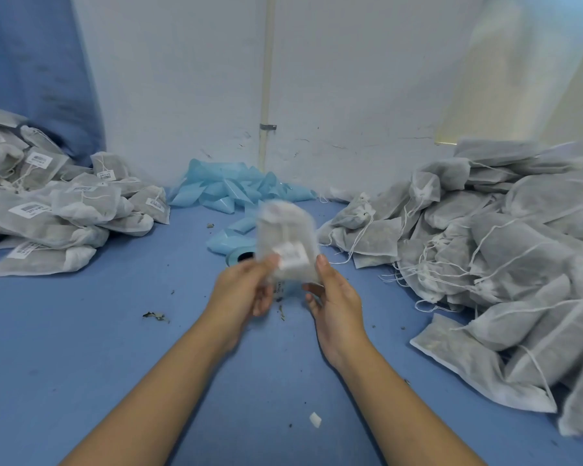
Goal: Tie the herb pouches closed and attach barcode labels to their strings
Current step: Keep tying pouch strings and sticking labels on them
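Item: herb pouch point(285, 243), white non-woven, motion-blurred, held upright above the middle of the blue surface point(98, 331). A white barcode label point(293, 258) lies on its lower front; print unreadable through blur.

Left hand point(243, 290): fingers curled round the pouch's lower left edge, thumb tip on the front just beside the label. Clamped on the pouch.

Right hand point(334, 297): thumb raised along the pouch's lower right edge, remaining fingers curled behind and beneath it. Clamped on the pouch. Whether either hand also pinches a string cannot be told.

Left pile point(58, 203): finished pouches, lying flat and overlapping, drawstrings tied, white barcode labels showing on several. Well apart from the hands, against the blue curtain point(31, 62).

Right pile point(492, 264): larger heap of pouches with loose white drawstrings trailing onto the surface; no labels show on those in view.

Rear centre: heap of pale blue backing strips point(229, 190) against the white wall point(334, 79), spilling toward the held pouch. A blue label roll point(239, 255) sits just behind the left hand, partly hidden by the pouch.

Loose matter: dried herb fragments point(155, 316) scattered on the surface near the left forearm; a small white scrap point(315, 420) between the two forearms, closer to the right one.
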Demonstrator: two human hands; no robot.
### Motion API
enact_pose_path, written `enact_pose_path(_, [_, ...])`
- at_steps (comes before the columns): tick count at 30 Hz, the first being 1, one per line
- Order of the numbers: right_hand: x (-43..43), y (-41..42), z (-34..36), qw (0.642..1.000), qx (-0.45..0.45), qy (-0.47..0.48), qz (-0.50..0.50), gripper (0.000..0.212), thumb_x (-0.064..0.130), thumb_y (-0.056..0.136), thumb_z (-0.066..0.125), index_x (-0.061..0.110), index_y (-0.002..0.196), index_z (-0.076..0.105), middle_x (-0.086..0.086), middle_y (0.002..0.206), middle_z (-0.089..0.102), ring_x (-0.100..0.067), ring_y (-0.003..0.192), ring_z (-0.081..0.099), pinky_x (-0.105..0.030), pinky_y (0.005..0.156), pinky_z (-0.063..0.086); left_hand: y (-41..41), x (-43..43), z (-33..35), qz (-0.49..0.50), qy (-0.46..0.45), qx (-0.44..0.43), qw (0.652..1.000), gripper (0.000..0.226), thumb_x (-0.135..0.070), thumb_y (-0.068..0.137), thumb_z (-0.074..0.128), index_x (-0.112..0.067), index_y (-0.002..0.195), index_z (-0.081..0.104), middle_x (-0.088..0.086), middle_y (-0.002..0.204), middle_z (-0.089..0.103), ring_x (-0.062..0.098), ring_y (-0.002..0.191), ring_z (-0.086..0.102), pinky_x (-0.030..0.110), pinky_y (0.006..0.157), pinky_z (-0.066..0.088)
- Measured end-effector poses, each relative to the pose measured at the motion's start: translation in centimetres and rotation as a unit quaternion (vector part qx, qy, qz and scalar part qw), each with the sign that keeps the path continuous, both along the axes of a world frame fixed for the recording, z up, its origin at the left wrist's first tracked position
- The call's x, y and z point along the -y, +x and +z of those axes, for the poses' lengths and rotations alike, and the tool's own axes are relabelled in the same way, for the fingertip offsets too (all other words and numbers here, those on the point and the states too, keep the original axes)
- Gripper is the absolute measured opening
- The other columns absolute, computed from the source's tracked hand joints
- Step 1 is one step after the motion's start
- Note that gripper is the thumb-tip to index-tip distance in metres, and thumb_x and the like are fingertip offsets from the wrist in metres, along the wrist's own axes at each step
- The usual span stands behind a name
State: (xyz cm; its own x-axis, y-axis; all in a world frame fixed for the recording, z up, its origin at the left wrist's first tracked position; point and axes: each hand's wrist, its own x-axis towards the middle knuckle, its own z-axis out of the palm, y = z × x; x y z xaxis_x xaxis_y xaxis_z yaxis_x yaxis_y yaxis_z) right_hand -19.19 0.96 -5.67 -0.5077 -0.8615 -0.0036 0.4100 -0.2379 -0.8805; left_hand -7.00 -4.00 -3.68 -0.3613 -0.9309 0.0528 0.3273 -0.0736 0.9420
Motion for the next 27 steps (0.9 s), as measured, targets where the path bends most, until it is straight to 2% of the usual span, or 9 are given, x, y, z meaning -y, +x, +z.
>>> enact_pose_path(2, [0.0, -0.1, 0.0, 1.000, -0.003, 0.015, 0.005, 0.032, 0.041, 0.070, 0.069, 0.013, 0.087, 0.069, 0.005, 0.076, 0.070, -0.005, 0.062, 0.058, -0.016, 0.060, 0.048, 0.6, 0.9, 1.5, 0.014, 0.088, -0.241, 0.967, 0.009, -0.017, 0.093, 0.055, -0.010, 0.087, 0.058, 0.003, 0.092, 0.064, 0.011, 0.079, 0.068, 0.022, 0.059, 0.054])
enact_pose_path(3, [0.1, -0.2, 0.0, 1.000, -0.001, 0.017, 0.007, 0.030, 0.039, 0.072, 0.069, 0.013, 0.087, 0.069, 0.006, 0.074, 0.070, -0.005, 0.062, 0.058, -0.016, 0.061, 0.048, 1.2, 1.3, 2.1, 0.009, 0.103, -0.320, 0.942, 0.008, -0.014, 0.093, 0.053, -0.010, 0.099, 0.058, 0.002, 0.110, 0.061, 0.013, 0.104, 0.064, 0.029, 0.070, 0.056])
enact_pose_path(5, [0.2, -0.2, -0.1, 1.000, 0.012, 0.020, 0.007, 0.018, 0.030, 0.082, 0.069, 0.012, 0.085, 0.069, 0.004, 0.073, 0.070, -0.006, 0.063, 0.059, -0.017, 0.061, 0.049, 2.2, 2.0, 2.5, -0.008, 0.096, -0.367, 0.925, 0.042, -0.004, 0.091, 0.052, -0.013, 0.131, 0.044, 0.000, 0.130, 0.054, 0.017, 0.124, 0.054, 0.038, 0.079, 0.057])
enact_pose_path(7, [0.3, -0.3, -0.2, 0.999, 0.028, 0.022, 0.002, 0.010, 0.020, 0.087, 0.067, 0.011, 0.084, 0.069, 0.001, 0.075, 0.069, -0.008, 0.066, 0.060, -0.018, 0.061, 0.051, 2.5, 1.8, 2.4, -0.033, 0.063, -0.316, 0.946, 0.068, 0.002, 0.088, 0.050, -0.010, 0.149, 0.023, 0.003, 0.134, 0.058, 0.017, 0.117, 0.060, 0.036, 0.081, 0.057])
enact_pose_path(11, [0.5, -0.7, -0.4, 0.997, 0.078, 0.010, -0.017, 0.012, 0.006, 0.091, 0.059, 0.012, 0.098, 0.067, 0.001, 0.086, 0.068, -0.014, 0.076, 0.063, -0.020, 0.062, 0.053, 1.6, 0.9, 2.0, -0.073, 0.030, -0.173, 0.982, 0.037, 0.000, 0.092, 0.046, -0.006, 0.129, 0.051, 0.003, 0.111, 0.071, 0.017, 0.100, 0.069, 0.028, 0.077, 0.057])
enact_pose_path(14, [0.8, -1.7, -0.3, 0.994, 0.102, -0.010, -0.048, 0.028, 0.000, 0.093, 0.051, 0.014, 0.115, 0.062, 0.002, 0.098, 0.060, -0.019, 0.089, 0.063, -0.023, 0.069, 0.052, 0.5, 0.4, 1.7, -0.083, 0.015, -0.080, 0.993, 0.028, -0.002, 0.092, 0.047, -0.012, 0.115, 0.060, 0.002, 0.101, 0.074, 0.014, 0.083, 0.071, 0.022, 0.070, 0.053])
enact_pose_path(16, [1.2, -2.7, 0.1, 0.990, 0.110, -0.022, -0.080, 0.036, -0.004, 0.093, 0.047, 0.014, 0.123, 0.057, 0.003, 0.095, 0.058, -0.018, 0.088, 0.063, -0.023, 0.071, 0.051, -0.2, 0.1, 1.7, -0.082, 0.011, -0.039, 0.996, 0.026, -0.002, 0.092, 0.048, -0.013, 0.110, 0.063, 0.003, 0.097, 0.075, 0.012, 0.074, 0.070, 0.020, 0.065, 0.051])
enact_pose_path(24, [3.6, -6.9, 1.4, 0.983, 0.129, -0.013, -0.129, 0.050, -0.004, 0.091, 0.043, 0.019, 0.135, 0.049, -0.004, 0.108, 0.055, -0.014, 0.088, 0.058, -0.021, 0.074, 0.050, -3.6, 0.2, 2.3, -0.068, 0.026, -0.013, 0.997, 0.024, -0.002, 0.091, 0.049, -0.016, 0.098, 0.067, -0.002, 0.083, 0.075, 0.009, 0.061, 0.065, 0.018, 0.059, 0.047])
enact_pose_path(27, [4.3, -7.9, 1.7, 0.978, 0.151, -0.015, -0.145, 0.047, 0.000, 0.093, 0.043, 0.017, 0.136, 0.047, -0.002, 0.101, 0.056, -0.012, 0.084, 0.057, -0.020, 0.071, 0.049, -4.3, 0.1, 2.3, -0.069, 0.020, 0.006, 0.997, 0.024, -0.001, 0.090, 0.049, -0.015, 0.097, 0.067, -0.001, 0.082, 0.075, 0.009, 0.061, 0.065, 0.017, 0.057, 0.048])
